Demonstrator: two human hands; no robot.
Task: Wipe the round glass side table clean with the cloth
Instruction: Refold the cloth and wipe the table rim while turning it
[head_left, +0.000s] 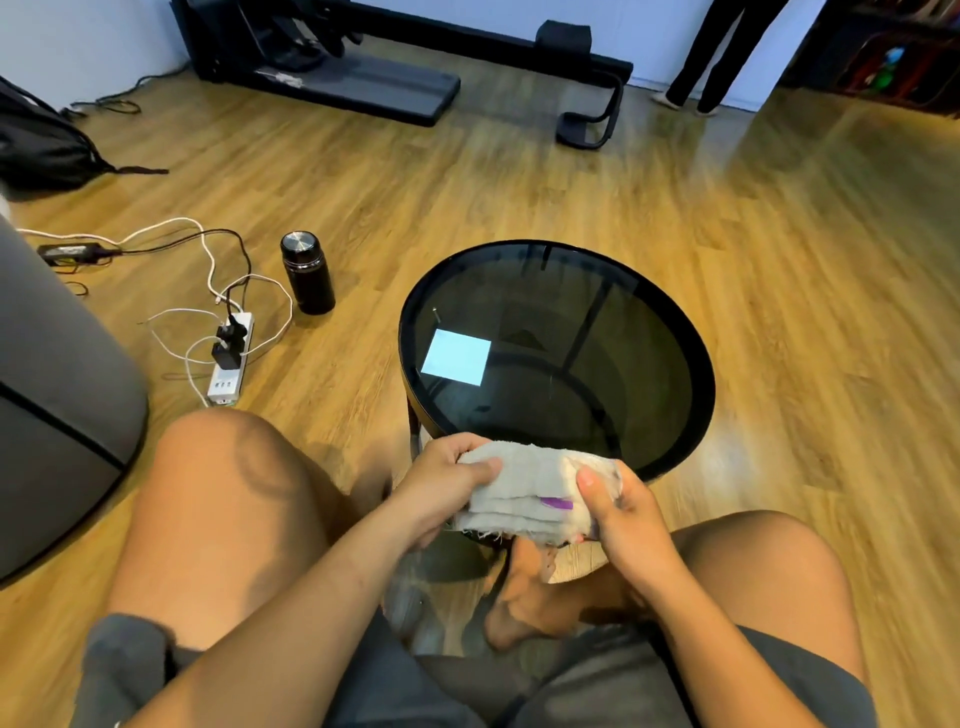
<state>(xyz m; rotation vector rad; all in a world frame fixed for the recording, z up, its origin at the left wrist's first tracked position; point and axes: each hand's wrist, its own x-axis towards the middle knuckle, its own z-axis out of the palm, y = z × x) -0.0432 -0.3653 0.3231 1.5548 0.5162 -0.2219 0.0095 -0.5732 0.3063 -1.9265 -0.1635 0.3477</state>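
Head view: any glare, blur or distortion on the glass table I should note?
Head view: a bright square reflection sits on the left of the glass table; glare also washes the floor at upper right; wide-angle bending curves the frame edges; the cloth, held by the left hand and right hand, looks slightly soft.

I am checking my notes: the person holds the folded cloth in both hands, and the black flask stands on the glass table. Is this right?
Not quite. The head view shows the black flask standing on the wooden floor, left of the glass table, not on it. The rest holds: left hand and right hand both grip the folded cloth.
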